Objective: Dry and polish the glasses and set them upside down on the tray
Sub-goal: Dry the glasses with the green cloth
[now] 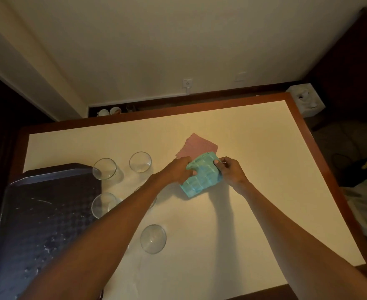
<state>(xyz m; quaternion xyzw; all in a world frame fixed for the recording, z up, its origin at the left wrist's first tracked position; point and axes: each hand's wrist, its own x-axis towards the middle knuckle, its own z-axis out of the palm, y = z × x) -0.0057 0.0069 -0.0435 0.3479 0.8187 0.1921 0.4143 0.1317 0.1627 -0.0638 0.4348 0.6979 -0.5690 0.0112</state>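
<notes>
A single wide-angle view, worn on the head, looks forward and steeply down from the near side of the tabletop [254, 148] toward the far wall [156, 50]. It sits close above the surface; both far corners show, and the tray [37, 213] is cut off at the lower left.

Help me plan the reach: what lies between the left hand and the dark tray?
Head view: a glass nearer the left hand and another glass beside the tray stand there.
</notes>
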